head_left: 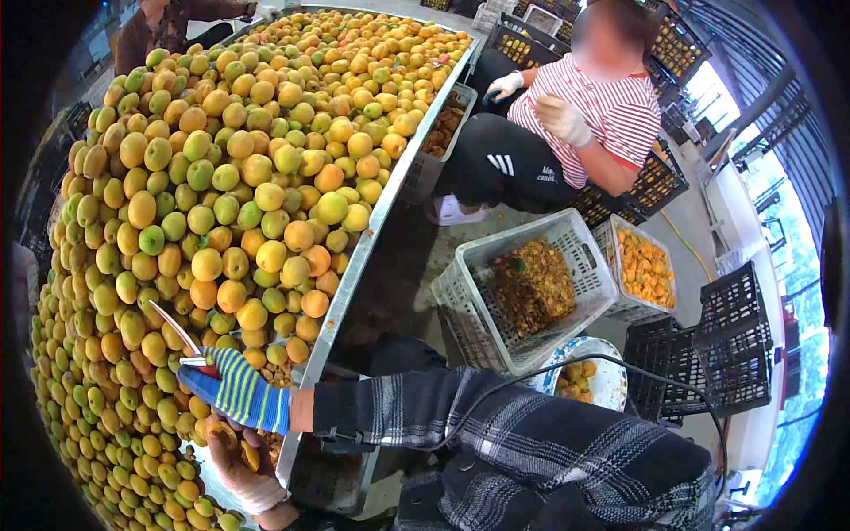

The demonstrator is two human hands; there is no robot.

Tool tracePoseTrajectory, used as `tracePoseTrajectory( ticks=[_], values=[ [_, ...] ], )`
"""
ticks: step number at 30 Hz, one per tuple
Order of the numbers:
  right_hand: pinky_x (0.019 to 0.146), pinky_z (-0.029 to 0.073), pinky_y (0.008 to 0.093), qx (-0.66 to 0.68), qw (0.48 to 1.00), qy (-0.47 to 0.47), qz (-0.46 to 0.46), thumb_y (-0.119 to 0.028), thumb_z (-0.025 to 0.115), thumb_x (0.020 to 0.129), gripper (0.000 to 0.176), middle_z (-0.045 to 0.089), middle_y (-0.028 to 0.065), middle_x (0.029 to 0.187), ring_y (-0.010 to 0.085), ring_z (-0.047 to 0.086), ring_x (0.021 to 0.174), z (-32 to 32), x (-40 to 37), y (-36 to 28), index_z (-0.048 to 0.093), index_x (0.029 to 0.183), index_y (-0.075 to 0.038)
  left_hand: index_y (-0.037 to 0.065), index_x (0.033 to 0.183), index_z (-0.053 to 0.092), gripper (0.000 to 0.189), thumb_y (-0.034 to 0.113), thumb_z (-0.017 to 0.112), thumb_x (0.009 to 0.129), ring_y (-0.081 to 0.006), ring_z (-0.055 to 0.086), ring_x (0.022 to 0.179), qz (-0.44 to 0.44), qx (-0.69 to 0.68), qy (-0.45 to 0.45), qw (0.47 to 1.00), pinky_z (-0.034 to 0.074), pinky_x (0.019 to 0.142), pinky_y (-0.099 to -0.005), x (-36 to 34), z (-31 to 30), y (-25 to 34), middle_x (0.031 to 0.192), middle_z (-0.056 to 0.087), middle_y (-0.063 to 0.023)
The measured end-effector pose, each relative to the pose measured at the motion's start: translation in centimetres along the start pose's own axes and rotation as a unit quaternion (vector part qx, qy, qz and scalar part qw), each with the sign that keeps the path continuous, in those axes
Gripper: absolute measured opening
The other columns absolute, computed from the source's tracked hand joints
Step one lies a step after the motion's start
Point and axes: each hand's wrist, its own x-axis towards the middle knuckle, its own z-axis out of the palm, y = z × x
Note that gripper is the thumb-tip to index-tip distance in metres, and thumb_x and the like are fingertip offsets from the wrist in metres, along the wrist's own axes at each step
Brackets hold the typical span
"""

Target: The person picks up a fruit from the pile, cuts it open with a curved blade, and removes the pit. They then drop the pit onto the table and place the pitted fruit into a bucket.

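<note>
My right hand, in a blue and yellow-green striped glove, is closed around a small knife. The narrow blade points up and left over the fruit, with a bit of red handle showing at the fingers. Just below it, my left hand wears a white glove stained brown. Its fingers are closed on an apricot, partly hidden by the glove. Both hands are at the metal edge of a table heaped with yellow, orange and green apricots.
A grey crate of brown scraps stands right of the table, beside a crate of orange apricot pieces and a white bucket with fruit. Black crates are at right. A seated co-worker wears white gloves; another person is far left.
</note>
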Motion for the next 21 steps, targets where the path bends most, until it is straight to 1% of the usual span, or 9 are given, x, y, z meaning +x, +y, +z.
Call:
tracePoseTrajectory(
  ticks=[2, 4, 5, 6, 8, 9, 11, 15, 21],
  values=[
    [0.046, 0.037, 0.0221, -0.004, 1.0, 0.017, -0.021, -0.024, 0.068, 0.086, 0.023, 0.055, -0.0052, 0.066, 0.0047, 0.049, 0.057, -0.2, 0.4, 0.4, 0.064, 0.101, -0.007, 0.007, 0.116, 0.054, 0.034, 0.033, 0.053, 0.094, -0.0082, 0.05, 0.067, 0.026, -0.007, 0.067, 0.997, 0.043, 0.06, -0.018, 0.4, -0.3, -0.3, 0.086, 0.054, -0.0013],
    [0.046, 0.035, 0.0224, -0.088, 0.995, 0.034, -0.039, -0.025, 0.067, 0.086, 0.023, 0.055, -0.0053, 0.066, 0.0032, 0.046, 0.056, -0.2, -1.0, -3.0, 0.065, 0.099, -0.006, 0.004, 0.123, 0.053, 0.042, 0.034, 0.049, 0.094, -0.0135, 0.056, 0.086, 0.006, -0.016, -0.166, 0.986, 0.046, 0.076, -0.0241, 1.5, -3.4, -0.4, 0.111, 0.061, -0.0064],
    [0.045, 0.034, 0.0225, -0.052, 0.998, 0.011, 0.016, -0.025, 0.067, 0.086, 0.023, 0.055, -0.0054, 0.065, 0.0029, 0.045, 0.055, -0.3, -1.4, -4.4, 0.065, 0.098, -0.006, 0.003, 0.124, 0.053, 0.044, 0.034, 0.049, 0.093, -0.0157, 0.057, 0.099, -0.021, -0.018, -0.183, 0.983, 0.047, 0.083, -0.0262, 1.6, -2.8, 0.4, 0.118, 0.059, -0.009],
    [0.046, 0.035, 0.0225, -0.041, 0.998, 0.008, -0.047, -0.025, 0.065, 0.087, 0.022, 0.056, -0.0043, 0.065, 0.0037, 0.047, 0.056, -0.1, -0.5, -3.4, 0.065, 0.097, -0.006, 0.013, 0.138, 0.046, 0.059, 0.045, 0.055, 0.089, -0.028, 0.055, 0.111, -0.111, 0.075, -0.05, 0.99, 0.05, 0.085, -0.0458, 1.3, -2.6, 1.5, 0.134, 0.051, -0.0145],
    [0.049, 0.037, 0.0216, -0.036, 0.998, 0.02, -0.057, -0.023, 0.064, 0.088, 0.02, 0.059, -0.0038, 0.068, 0.0046, 0.05, 0.058, 0.1, 0.4, -2.4, 0.065, 0.098, -0.005, 0.004, 0.12, 0.056, 0.039, 0.031, 0.05, 0.093, -0.0169, 0.057, 0.103, 0.05, 0.077, -0.045, 0.995, 0.048, 0.085, -0.0268, 1.0, -2.3, -0.1, 0.117, 0.06, -0.0096],
    [0.051, 0.039, 0.0208, 0.045, 0.998, 0.024, 0.048, -0.02, 0.065, 0.088, 0.019, 0.061, -0.0035, 0.072, 0.005, 0.052, 0.061, -0.5, 0.6, -1.6, 0.065, 0.099, -0.005, 0.004, 0.119, 0.056, 0.036, 0.029, 0.05, 0.093, -0.017, 0.056, 0.103, 0.039, 0.102, 0.016, 0.994, 0.049, 0.084, -0.0265, 0.9, -2.5, -0.1, 0.117, 0.06, -0.0099],
    [0.05, 0.039, 0.0251, 0.033, 0.999, 0.041, -0.005, -0.025, 0.069, 0.085, 0.022, 0.058, -0.0044, 0.069, 0.0047, 0.047, 0.059, -0.4, 0.0, -3.4, 0.065, 0.094, -0.005, 0.005, 0.121, 0.054, 0.033, 0.023, 0.052, 0.093, -0.0157, 0.058, 0.097, 0.024, 0.109, 0.092, 0.989, 0.05, 0.077, -0.024, 1.4, -2.3, -0.1, 0.113, 0.06, -0.0079],
    [0.05, 0.039, 0.0202, -0.031, 0.999, 0.032, -0.003, -0.017, 0.067, 0.086, 0.019, 0.061, -0.0055, 0.072, 0.0034, 0.052, 0.062, -0.8, 0.3, -3.5, 0.066, 0.101, -0.005, 0.008, 0.125, 0.048, 0.036, 0.025, 0.055, 0.093, -0.009, 0.057, 0.078, 0.016, 0.144, -0.116, 0.983, 0.047, 0.063, -0.0188, 1.4, -0.4, -0.1, 0.094, 0.058, -0.0003],
    [0.049, 0.04, 0.0214, -0.014, 0.998, 0.03, -0.058, -0.016, 0.064, 0.088, 0.016, 0.06, -0.0056, 0.07, 0.0036, 0.052, 0.059, -0.9, 0.5, -1.1, 0.066, 0.1, -0.006, 0.004, 0.123, 0.045, 0.045, 0.04, 0.049, 0.096, -0.0073, 0.047, 0.063, 0.061, 0.146, -0.053, 0.986, 0.037, 0.054, -0.0184, 0.6, 1.6, -0.3, 0.081, 0.053, -0.0014]
  ],
)
